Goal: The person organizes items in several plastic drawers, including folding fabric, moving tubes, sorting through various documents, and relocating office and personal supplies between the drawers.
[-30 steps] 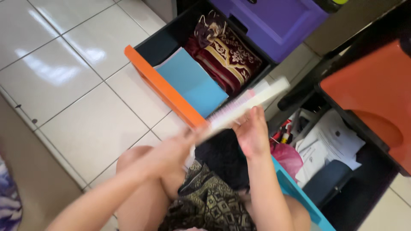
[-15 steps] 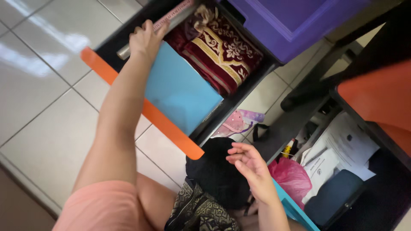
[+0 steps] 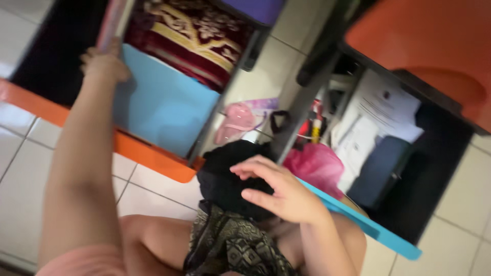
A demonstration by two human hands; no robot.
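My left hand (image 3: 104, 64) reaches into the open orange-fronted drawer (image 3: 148, 156) and grips a long flat pink-and-white item (image 3: 113, 23) standing along its left side. A light blue folded item (image 3: 161, 105) and a dark red cloth with gold pattern (image 3: 192, 38) lie in that drawer beside it. My right hand (image 3: 276, 191) hovers over a black cloth (image 3: 225, 176) on my lap, its fingers loosely spread and holding nothing.
A second drawer with a blue front (image 3: 368, 222) stands open at right, holding papers (image 3: 373, 120), a dark blue item (image 3: 378, 171) and a pink bag (image 3: 314, 166). A pink object (image 3: 235, 122) lies on the tiled floor (image 3: 20, 189). An orange drawer front (image 3: 419, 46) is above.
My left hand has gone deeper into the orange drawer with the long flat item. My right hand has shifted left over the black cloth. The view has moved closer.
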